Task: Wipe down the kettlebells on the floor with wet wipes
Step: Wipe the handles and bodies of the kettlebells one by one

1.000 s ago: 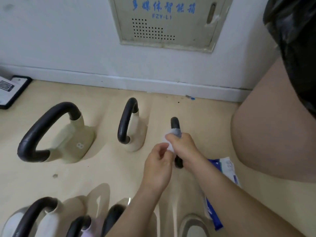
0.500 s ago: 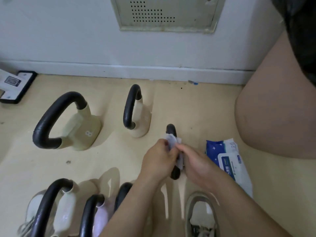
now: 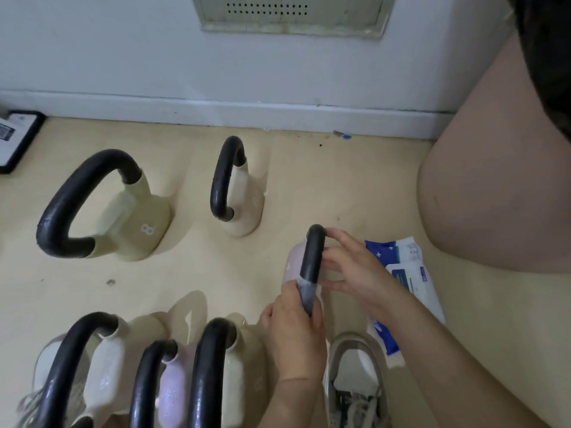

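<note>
Right of centre in the frame, a pale pink kettlebell with a smooth black loop handle is seen standing on the beige floor. A damp, translucent wet wipe is wrapped round the handle's lower end and is clamped there by the curled fingers of the left hand. The handle's upper part is touched by the spread, nearly straight fingers of the right hand. A crinkled blue-and-white wipes pack lies just right.
</note>
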### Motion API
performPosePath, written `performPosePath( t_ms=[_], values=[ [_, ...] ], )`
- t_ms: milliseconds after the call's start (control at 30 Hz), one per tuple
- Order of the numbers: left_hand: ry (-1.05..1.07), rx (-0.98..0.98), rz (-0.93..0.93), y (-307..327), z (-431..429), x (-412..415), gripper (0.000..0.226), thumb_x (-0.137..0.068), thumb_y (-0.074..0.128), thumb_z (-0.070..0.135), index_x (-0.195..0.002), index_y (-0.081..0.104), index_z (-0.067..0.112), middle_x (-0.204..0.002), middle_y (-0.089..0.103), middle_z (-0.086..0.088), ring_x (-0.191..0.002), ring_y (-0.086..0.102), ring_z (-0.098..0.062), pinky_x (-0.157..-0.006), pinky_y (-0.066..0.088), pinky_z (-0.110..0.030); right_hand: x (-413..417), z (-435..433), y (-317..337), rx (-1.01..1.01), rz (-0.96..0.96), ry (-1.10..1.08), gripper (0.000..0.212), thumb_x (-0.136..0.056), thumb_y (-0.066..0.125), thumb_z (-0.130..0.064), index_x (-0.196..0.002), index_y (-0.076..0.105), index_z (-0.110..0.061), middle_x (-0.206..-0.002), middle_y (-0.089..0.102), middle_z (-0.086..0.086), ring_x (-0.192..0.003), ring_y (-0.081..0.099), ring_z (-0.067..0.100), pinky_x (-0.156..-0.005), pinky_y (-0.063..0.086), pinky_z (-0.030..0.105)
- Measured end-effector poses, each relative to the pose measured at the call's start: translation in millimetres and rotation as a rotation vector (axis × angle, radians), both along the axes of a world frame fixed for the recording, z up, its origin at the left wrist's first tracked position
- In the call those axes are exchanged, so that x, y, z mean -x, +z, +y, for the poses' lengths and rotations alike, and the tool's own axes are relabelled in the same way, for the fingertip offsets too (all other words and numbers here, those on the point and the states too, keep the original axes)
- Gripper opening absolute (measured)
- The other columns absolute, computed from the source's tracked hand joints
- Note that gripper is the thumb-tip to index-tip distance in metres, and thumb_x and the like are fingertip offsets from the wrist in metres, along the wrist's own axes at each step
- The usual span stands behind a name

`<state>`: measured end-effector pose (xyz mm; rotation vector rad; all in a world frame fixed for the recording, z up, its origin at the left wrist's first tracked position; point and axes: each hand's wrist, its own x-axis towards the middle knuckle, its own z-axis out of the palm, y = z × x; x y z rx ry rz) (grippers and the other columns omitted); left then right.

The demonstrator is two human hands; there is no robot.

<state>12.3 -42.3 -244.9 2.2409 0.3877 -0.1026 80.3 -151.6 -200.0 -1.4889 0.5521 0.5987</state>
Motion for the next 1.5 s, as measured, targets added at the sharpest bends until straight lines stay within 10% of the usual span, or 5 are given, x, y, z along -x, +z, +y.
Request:
performPosePath(
  t_ms=[334, 835, 1202, 1369, 1502],
  values=[
    [0.137, 0.314, 0.112, 1.7, 5.1, -17.3, 0.021, -0.087, 0.066, 0.029, -0.071, 0.053, 0.025, -0.057, 0.053, 0.008, -0.050, 0.046, -0.004, -0.049, 0.038, -0.016, -15.2, -2.3, -11.6, 0.316, -0.319, 0.192, 0.072, -0.088, 0.040, 0.007, -0.148, 0.029, -0.033, -0.151, 0.028, -0.011, -0.137, 0.024, 0.000, -0.105, 0.021, 0.010],
    [-0.768, -0.865, 0.180, 41.0, -44.1, -137.9, 0.034, -0.093, 0.047, 0.013, -0.126, 0.047, 0.010, -0.118, 0.064, -0.006, -0.107, 0.063, -0.027, -0.073, 0.044, -0.030, -46.2, -19.9, -10.4, 0.175, -0.169, -0.075, 0.042, -0.083, 0.040, -0.008, -0.117, 0.064, -0.012, -0.112, 0.068, 0.008, -0.104, 0.062, 0.020, -0.093, 0.051, 0.033],
    [-1.583, -1.470, 0.252, 22.0, -104.2, -116.1, 0.026, -0.089, 0.044, 0.027, -0.089, 0.069, 0.019, -0.065, 0.069, 0.002, -0.050, 0.065, -0.019, -0.075, 0.051, -0.036, 0.9, -57.2, -40.5, -0.063, 0.029, -0.521, 0.036, -0.089, 0.039, -0.002, -0.119, 0.056, -0.012, -0.091, 0.065, 0.017, -0.081, 0.062, 0.025, -0.063, 0.052, 0.033],
    [-1.401, -1.162, 0.131, 30.0, -88.0, -120.2, 0.023, -0.096, 0.044, 0.015, -0.114, 0.059, 0.015, -0.110, 0.064, 0.001, -0.101, 0.064, -0.021, -0.087, 0.043, -0.033, -15.2, -51.6, -26.9, 0.265, -0.075, -0.321, 0.052, -0.087, 0.034, 0.002, -0.122, 0.055, -0.031, -0.101, 0.053, 0.012, -0.075, 0.054, 0.019, -0.068, 0.053, 0.036],
    [-0.968, -0.743, -0.122, 33.9, -44.2, -99.2, 0.018, -0.090, 0.054, 0.016, -0.108, 0.058, 0.017, -0.096, 0.067, -0.002, -0.078, 0.067, -0.024, -0.059, 0.034, -0.028, -20.5, -58.2, -11.1, 0.197, -0.169, -0.019, 0.048, -0.088, 0.038, -0.002, -0.119, 0.066, -0.027, -0.122, 0.061, -0.007, -0.112, 0.055, 0.005, -0.099, 0.044, 0.031]
  ],
)
